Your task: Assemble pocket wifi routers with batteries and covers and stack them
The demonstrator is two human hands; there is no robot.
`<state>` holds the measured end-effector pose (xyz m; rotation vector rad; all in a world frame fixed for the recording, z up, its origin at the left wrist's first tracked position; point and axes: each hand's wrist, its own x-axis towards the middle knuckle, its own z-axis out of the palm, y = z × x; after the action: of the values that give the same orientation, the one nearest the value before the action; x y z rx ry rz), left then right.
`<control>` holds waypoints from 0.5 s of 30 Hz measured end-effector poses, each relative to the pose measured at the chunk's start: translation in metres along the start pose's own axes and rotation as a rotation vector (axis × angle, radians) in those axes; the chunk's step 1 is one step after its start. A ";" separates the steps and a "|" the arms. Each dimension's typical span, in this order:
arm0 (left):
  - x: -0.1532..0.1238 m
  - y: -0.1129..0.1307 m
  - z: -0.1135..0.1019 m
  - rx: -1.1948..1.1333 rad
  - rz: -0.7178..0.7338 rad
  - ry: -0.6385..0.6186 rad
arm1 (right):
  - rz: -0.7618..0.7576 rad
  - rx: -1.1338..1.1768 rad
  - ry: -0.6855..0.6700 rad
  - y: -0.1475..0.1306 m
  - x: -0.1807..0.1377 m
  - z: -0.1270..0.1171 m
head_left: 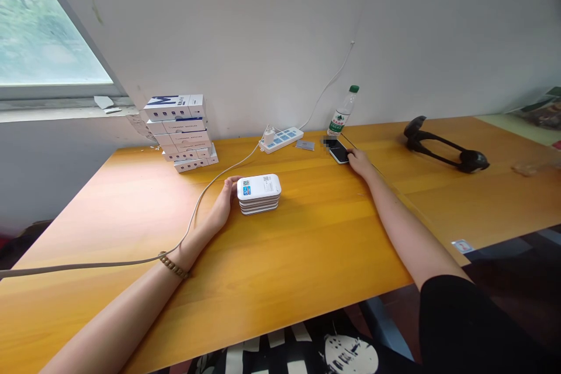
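Patterned shirt (350, 354) up close. Left hand (223, 203) loosely cupped, touching the left end of the white gadget stack (259, 194) on the desk (307, 263); right hand (359, 162) half-curled at the right edge of the phone (338, 152), can't tell if gripping. I'd use light fingertips so nothing slides.

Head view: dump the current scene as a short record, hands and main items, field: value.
left hand: at the left side of the device stack
device stack: flat white units, labels on the top one
right hand: fingers at the right edge of the phone
phone: lying flat, dark screen up
boxes: white, piled unevenly, back left
power strip: near the wall, white plug at its left end
bottle: upright, green cap, behind the phone
surface: wooden table
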<state>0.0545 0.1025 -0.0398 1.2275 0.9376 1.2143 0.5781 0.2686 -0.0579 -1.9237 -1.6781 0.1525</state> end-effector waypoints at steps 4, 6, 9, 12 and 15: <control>0.001 -0.004 -0.002 0.001 0.012 -0.020 | 0.008 -0.014 -0.008 0.000 0.000 0.000; 0.002 -0.007 -0.004 0.007 0.025 -0.024 | 0.008 -0.020 -0.010 -0.001 0.000 0.000; 0.002 -0.009 -0.005 0.006 0.028 -0.024 | 0.005 -0.025 -0.014 -0.001 0.001 0.000; 0.002 -0.009 -0.005 0.003 0.023 -0.030 | -0.004 -0.019 -0.017 0.000 0.000 0.000; 0.001 -0.008 -0.005 0.012 0.027 -0.027 | -0.010 -0.007 -0.020 0.001 -0.001 0.000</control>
<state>0.0510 0.1052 -0.0487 1.2665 0.9122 1.2120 0.5788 0.2680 -0.0580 -1.9243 -1.7033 0.1633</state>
